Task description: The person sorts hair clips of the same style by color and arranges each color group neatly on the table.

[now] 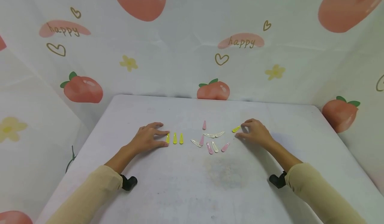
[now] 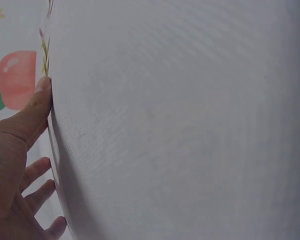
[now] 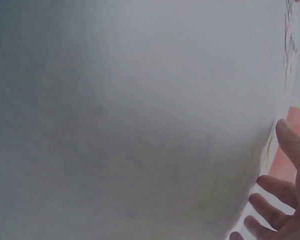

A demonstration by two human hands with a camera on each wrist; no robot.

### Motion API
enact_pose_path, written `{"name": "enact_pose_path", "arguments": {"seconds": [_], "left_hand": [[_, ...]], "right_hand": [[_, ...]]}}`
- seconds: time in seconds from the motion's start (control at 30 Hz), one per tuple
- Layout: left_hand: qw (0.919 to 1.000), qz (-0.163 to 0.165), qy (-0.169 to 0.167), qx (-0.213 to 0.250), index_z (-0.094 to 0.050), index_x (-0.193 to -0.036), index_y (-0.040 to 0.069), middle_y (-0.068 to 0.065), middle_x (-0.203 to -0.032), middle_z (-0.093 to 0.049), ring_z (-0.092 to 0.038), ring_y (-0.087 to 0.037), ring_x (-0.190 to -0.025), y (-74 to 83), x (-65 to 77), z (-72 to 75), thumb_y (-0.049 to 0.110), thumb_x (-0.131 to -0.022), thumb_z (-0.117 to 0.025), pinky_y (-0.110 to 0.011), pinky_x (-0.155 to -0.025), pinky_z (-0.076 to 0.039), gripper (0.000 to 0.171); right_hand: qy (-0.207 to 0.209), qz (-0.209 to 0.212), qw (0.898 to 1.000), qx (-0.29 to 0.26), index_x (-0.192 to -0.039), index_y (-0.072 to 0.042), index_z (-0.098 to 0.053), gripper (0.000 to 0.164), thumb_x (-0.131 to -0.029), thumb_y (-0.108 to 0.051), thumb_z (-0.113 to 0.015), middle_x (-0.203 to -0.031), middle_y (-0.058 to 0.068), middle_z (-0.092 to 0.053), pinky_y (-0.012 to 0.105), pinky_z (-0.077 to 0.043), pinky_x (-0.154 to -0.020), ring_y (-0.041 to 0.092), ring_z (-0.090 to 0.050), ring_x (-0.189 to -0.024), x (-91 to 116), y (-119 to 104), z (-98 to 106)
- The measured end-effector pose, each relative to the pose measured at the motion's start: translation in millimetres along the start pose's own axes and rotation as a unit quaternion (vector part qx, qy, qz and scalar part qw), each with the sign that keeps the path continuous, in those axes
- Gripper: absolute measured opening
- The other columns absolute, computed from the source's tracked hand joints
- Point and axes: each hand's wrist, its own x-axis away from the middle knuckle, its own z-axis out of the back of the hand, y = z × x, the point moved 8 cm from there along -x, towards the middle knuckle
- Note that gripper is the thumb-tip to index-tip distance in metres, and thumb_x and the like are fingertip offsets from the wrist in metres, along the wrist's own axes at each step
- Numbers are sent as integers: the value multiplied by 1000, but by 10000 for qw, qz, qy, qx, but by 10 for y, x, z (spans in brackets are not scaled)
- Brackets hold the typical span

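Note:
My left hand has its thumb and index finger at the two ends of a yellow hair clip, pinching it lengthwise at the table. Two more yellow hair clips stand parallel just right of it, one of them the middle clip. On the other side, my right hand is spread, thumb and index finger apart beside a lone yellow hair clip. Between the hands lie several pink hair clips and white hair clips, loosely scattered. In the left wrist view the thumb hides part of the clips.
The white table has a stained patch in front of the clips. Behind it hangs a white cloth printed with peaches, hearts and flowers. A dark cord shows at the left edge. Each wrist wears a black camera mount.

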Motion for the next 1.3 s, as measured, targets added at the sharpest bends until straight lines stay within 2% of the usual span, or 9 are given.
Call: {"name": "enact_pose_path", "arguments": {"seconds": [0.53, 0.9, 1.13, 1.3], "left_hand": [[9999, -19, 18, 109, -69, -127, 17, -16, -144, -52, -41, -36, -138, -3, 7, 5, 45, -79, -81, -66, -105, -29, 57], [9999, 11, 40, 124, -69, -127, 17, -16, -144, -52, -40, -36, -139, -9, 7, 5, 45, -79, -82, -66, -106, -28, 58], [9999, -41, 31, 133, -70, -127, 17, -16, -143, -53, -40, -35, -139, -10, 8, 8, 46, -79, -81, -67, -106, -28, 57], [9999, -57, 37, 142, -70, -126, 17, -16, -143, -53, -41, -35, -138, -5, 10, 13, 46, -79, -81, -66, -106, -28, 57]], "right_hand": [[307, 185, 9994, 35, -110, 7, -73, 48, -82, -31, -81, -118, 25, -65, 59, -44, -97, 43, -56, -115, -33, -141, -29], [216, 65, 9997, 70, -112, 8, -72, 52, -82, -34, -80, -121, 26, -64, 60, -42, -100, 43, -55, -119, -63, -203, -69], [280, 254, 9993, 60, -110, 6, -73, 47, -82, -31, -81, -117, 24, -65, 62, -43, -97, 42, -56, -116, -77, -267, -65], [303, 496, 9983, 43, -111, 5, -73, 49, -82, -32, -81, -117, 22, -65, 60, -44, -97, 40, -56, -116, -134, -440, -96]]}}
